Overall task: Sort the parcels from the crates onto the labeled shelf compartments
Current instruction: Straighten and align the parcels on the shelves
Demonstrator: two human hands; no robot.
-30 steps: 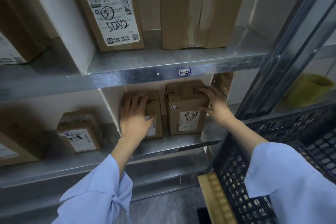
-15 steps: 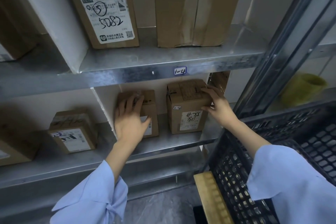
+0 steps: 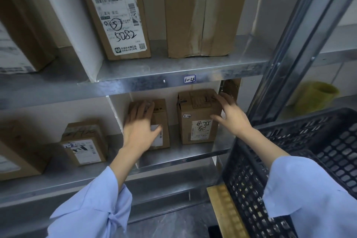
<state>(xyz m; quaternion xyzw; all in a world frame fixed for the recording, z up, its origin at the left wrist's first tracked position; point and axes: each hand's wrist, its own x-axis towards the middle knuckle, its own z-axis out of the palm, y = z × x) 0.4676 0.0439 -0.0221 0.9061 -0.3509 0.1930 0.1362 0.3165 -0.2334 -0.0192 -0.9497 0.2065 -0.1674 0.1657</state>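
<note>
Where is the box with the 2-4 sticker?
In the head view the box stands right of centre on the lower shelf, between a smaller box and the right hand.

At frame centre, the left hand [image 3: 141, 129] lies flat on a small parcel [image 3: 162, 116]; the right hand [image 3: 230, 117] touches the taller parcel [image 3: 195, 121] beside it. A black crate [image 3: 247, 179] fills the lower right

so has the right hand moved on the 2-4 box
Yes, the right hand slid rightward: fingertips went from the box top to its right edge.
</note>
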